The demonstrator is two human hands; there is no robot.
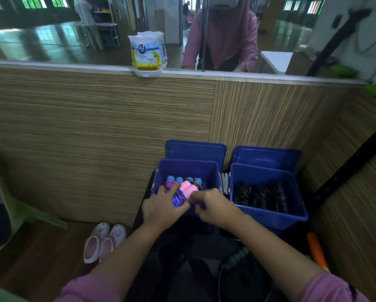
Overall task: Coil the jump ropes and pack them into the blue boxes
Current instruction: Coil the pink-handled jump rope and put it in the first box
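Observation:
Two blue boxes stand side by side against the wooden wall. Over the front rim of the left blue box (213,171) my left hand (160,205) grips a coiled purple jump rope (178,198) with pink handles (189,188). My right hand (213,207) pinches the same rope's cord just to the right of the coil. Behind the coil, blue-handled ropes (183,179) lie in that box. The right blue box (269,216) holds several black coiled ropes (261,196). A black rope with a green-striped handle (237,257) lies low in front of the boxes.
Each box has its blue lid (195,150) propped upright behind it. A pair of pink clogs (104,240) sits on the floor to the left. An air freshener jar (146,54) stands on the ledge under a mirror. An orange object (315,249) lies at the right.

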